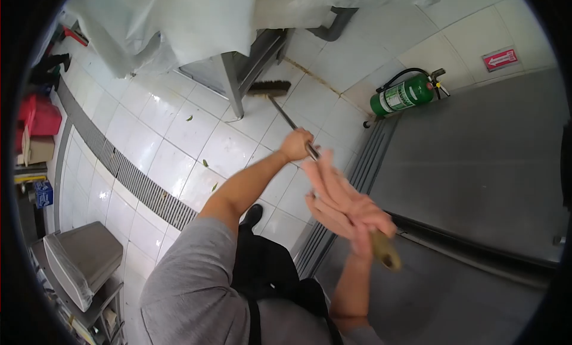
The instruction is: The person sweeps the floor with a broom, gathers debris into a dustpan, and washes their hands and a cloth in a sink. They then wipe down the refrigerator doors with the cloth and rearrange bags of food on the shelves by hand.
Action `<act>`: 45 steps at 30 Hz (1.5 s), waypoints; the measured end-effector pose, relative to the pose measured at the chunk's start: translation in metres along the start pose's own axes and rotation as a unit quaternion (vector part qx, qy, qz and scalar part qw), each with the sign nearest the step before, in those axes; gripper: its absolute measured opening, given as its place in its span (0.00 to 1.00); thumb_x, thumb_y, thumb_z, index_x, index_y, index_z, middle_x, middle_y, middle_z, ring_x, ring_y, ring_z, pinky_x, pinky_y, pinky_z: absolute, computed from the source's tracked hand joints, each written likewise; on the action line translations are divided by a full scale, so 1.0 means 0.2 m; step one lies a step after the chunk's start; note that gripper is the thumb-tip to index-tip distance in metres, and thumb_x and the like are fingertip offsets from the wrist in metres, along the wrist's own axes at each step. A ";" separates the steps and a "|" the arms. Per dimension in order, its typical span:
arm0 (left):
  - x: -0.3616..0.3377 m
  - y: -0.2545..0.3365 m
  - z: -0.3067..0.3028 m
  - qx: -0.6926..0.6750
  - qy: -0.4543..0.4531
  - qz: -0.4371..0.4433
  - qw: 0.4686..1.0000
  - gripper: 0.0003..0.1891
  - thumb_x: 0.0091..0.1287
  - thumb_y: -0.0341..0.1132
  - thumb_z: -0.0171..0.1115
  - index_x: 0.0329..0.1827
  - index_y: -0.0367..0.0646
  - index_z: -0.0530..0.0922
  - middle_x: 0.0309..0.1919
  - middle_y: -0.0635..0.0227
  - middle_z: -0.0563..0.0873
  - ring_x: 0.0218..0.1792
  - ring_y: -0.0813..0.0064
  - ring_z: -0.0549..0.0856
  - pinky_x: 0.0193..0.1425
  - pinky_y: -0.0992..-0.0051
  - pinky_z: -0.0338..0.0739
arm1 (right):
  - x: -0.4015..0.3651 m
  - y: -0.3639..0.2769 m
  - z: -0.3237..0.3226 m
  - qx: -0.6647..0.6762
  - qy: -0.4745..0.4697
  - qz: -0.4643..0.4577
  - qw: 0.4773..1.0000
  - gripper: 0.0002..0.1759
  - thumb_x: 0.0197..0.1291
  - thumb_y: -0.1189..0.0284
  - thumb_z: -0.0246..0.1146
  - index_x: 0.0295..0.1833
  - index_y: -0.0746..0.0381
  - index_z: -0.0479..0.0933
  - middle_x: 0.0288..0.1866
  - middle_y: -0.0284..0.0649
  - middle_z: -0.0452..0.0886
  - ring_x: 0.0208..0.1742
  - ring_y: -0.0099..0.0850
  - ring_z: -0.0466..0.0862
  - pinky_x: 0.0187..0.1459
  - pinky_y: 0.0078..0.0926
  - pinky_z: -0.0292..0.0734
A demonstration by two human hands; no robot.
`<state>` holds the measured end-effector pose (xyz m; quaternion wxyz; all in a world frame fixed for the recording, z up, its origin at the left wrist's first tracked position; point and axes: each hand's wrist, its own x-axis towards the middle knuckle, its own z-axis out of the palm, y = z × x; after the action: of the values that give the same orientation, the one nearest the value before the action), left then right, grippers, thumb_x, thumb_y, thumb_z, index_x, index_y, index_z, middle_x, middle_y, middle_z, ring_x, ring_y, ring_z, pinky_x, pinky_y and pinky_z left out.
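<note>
A long-handled broom (285, 115) slants across the view, its dark bristle head on the tiles beside a metal table leg. My left hand (296, 144) is closed around the shaft about midway. Near the yellowish upper end of the handle, my right hand (362, 238) is closed on the broom. Limp pink rubber gloves (342, 199), by their look, lie along the handle at my right hand and cover part of it. They are blurred, and their exact hold cannot be made out.
A metal-legged table (229, 83) under plastic sheeting (173, 23) stands ahead. A green fire extinguisher (402, 96) is by the wall, near large steel doors (471, 160) at right. A drain grate (128, 172) crosses the wet floor, with several leaf scraps. A grey bin-like box (89, 258) sits at left.
</note>
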<state>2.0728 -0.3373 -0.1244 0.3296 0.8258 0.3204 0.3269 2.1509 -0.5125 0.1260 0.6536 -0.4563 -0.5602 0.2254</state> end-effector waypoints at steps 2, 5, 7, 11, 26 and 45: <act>-0.10 0.28 0.00 -0.032 0.000 0.006 0.999 0.18 0.48 0.45 0.63 0.12 0.44 0.69 0.16 0.60 0.76 0.24 0.57 0.76 0.27 0.63 0.70 | 0.08 -0.23 -0.08 0.051 -0.038 -0.011 0.998 0.03 0.44 0.79 0.53 0.24 0.65 0.65 0.18 0.38 0.68 0.19 0.29 0.66 0.30 0.34 0.65; -0.22 0.55 0.01 -0.057 -0.021 0.061 0.996 0.19 0.49 0.43 0.62 0.07 0.47 0.65 0.08 0.65 0.71 0.14 0.60 0.73 0.19 0.64 0.67 | 0.13 -0.48 -0.17 0.143 -0.045 -0.056 0.987 0.10 0.49 0.69 0.56 0.26 0.61 0.63 0.20 0.35 0.66 0.22 0.26 0.66 0.32 0.29 0.64; -0.14 0.66 -0.02 -0.059 -0.007 0.105 0.993 0.19 0.49 0.43 0.62 0.07 0.47 0.65 0.08 0.66 0.70 0.13 0.62 0.73 0.18 0.65 0.66 | 0.14 -0.55 -0.20 0.193 -0.028 -0.108 0.975 0.12 0.51 0.65 0.57 0.26 0.60 0.62 0.21 0.34 0.65 0.23 0.25 0.66 0.33 0.27 0.64; 0.13 0.61 -0.03 -0.007 -0.011 0.177 0.984 0.14 0.45 0.39 0.62 0.09 0.47 0.67 0.10 0.67 0.72 0.14 0.62 0.73 0.19 0.66 0.67 | 0.14 -0.53 -0.18 0.152 0.068 -0.137 0.976 0.17 0.49 0.62 0.62 0.27 0.57 0.61 0.21 0.30 0.64 0.25 0.23 0.69 0.35 0.24 0.68; -0.10 0.39 0.08 -0.068 -0.083 0.022 0.994 0.11 0.40 0.44 0.58 0.11 0.48 0.72 0.12 0.59 0.75 0.20 0.55 0.77 0.24 0.62 0.71 | 0.06 -0.44 -0.19 0.033 0.049 0.024 0.998 0.10 0.52 0.68 0.50 0.24 0.61 0.60 0.17 0.34 0.64 0.22 0.26 0.64 0.30 0.27 0.61; -0.09 1.09 0.28 -0.259 -0.079 -0.014 0.963 0.15 0.44 0.44 0.64 0.21 0.41 0.73 0.23 0.58 0.78 0.33 0.57 0.78 0.36 0.63 0.71 | 0.09 -0.87 -0.11 -0.098 -0.020 -0.119 0.988 0.09 0.60 0.62 0.47 0.33 0.54 0.60 0.18 0.30 0.60 0.20 0.23 0.61 0.27 0.23 0.61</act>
<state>2.1730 -0.4964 0.0022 0.5610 0.7310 0.2095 0.3272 2.1384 -0.5890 0.2851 0.6163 -0.4436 -0.6431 0.0991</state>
